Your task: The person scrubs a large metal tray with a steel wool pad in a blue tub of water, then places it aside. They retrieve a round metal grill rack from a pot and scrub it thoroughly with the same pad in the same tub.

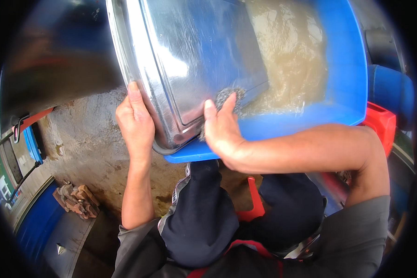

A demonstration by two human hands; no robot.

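Note:
My left hand [137,121] grips the rim of a large shiny metal tray [201,62], thumb on top, at its left edge. The tray is tilted over a blue plastic tub [347,69] that holds murky water [292,62], and its far end runs out of the picture. With my right hand [226,128] I press a metal scouring pad [229,97] against the tray's flat face near the lower corner. Part of the pad shows beyond my fingers, and some of it is hidden under the hand.
A red plastic stool [380,125] stands beside the tub at right, with a blue barrel [391,93] behind it. Broken bricks [76,201] are piled at lower left on the wet concrete floor [87,139]. Another red plastic piece [253,201] shows between my knees.

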